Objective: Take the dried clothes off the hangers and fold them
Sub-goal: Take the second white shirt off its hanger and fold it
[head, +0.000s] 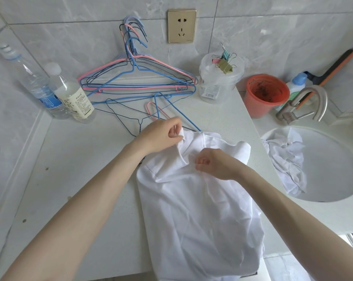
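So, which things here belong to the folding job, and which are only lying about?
Job: white shirt, left hand, right hand, hangers, white cloth in the sink.
Lying about: tall bottle, short bottle, tub, binder clips, orange cup, tap.

Bright, even daylight; soft faint shadows; slight overall softness; wide-angle bending at edges; white cloth nearly overexposed.

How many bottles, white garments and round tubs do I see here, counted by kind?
Bottles: 3 (water bottle, white-capped bottle, blue-capped bottle)
White garments: 2 (shirt on the counter, cloth in the sink)
Round tubs: 2 (clear tub, orange bucket)
Total: 7
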